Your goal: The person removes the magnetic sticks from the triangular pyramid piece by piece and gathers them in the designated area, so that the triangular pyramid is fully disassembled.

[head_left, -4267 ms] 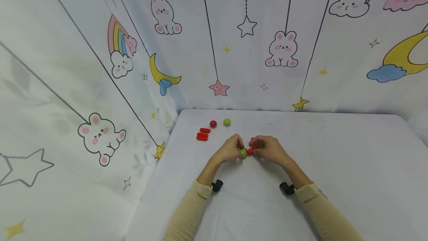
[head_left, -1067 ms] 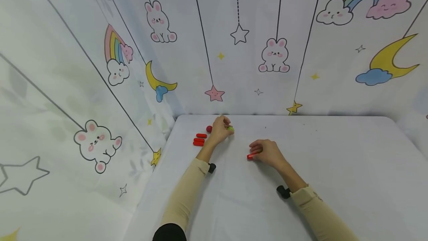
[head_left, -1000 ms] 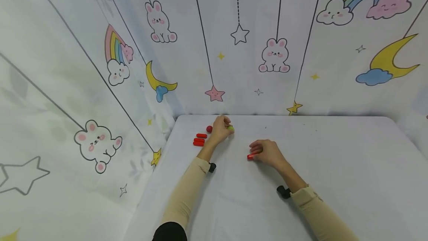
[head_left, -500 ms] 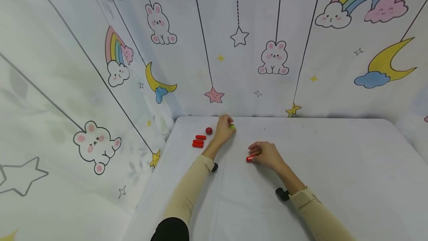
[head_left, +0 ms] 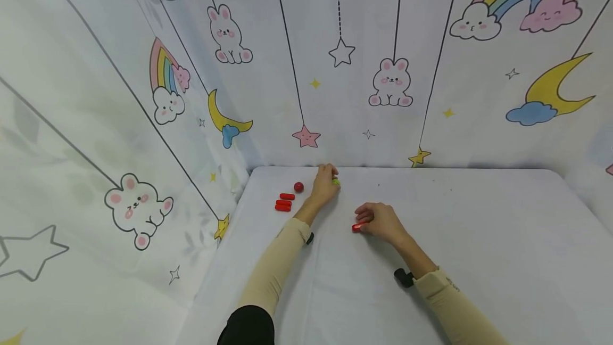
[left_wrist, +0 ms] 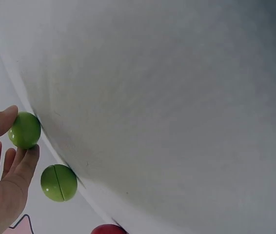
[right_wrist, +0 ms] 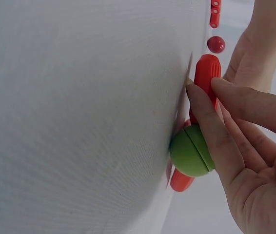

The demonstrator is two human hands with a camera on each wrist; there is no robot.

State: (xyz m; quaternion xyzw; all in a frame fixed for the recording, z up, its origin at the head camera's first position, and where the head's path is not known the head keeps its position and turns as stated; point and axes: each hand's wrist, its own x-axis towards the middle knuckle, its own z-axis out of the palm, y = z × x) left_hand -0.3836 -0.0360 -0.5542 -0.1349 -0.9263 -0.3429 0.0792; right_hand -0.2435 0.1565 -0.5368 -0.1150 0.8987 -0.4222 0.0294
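Between thumb and fingertips, my left hand [head_left: 323,186] pinches a green ball [left_wrist: 25,130] near the table's back edge. Beside it a second green ball [left_wrist: 59,183], with a groove across it, rests on the white table. Nearer the middle, my right hand [head_left: 383,222] pinches a ridged red rod [right_wrist: 207,73] between thumb and index finger. That rod meets a grooved green ball [right_wrist: 189,148], and another red rod [right_wrist: 181,181] shows on the ball's far side. My fingers hide part of these pieces in the head view.
A red ball [head_left: 299,187] lies left of my left hand. Several red rods [head_left: 283,205] lie in front of it. The white table [head_left: 469,249] ends at a patterned cloth backdrop [head_left: 278,68]. A black rounded shape [head_left: 246,326] covers part of the left sleeve.
My left hand has left the joined pieces and reached to the back of the table, lately shifting slightly right with the green ball. My right hand keeps its grip on the red rod.
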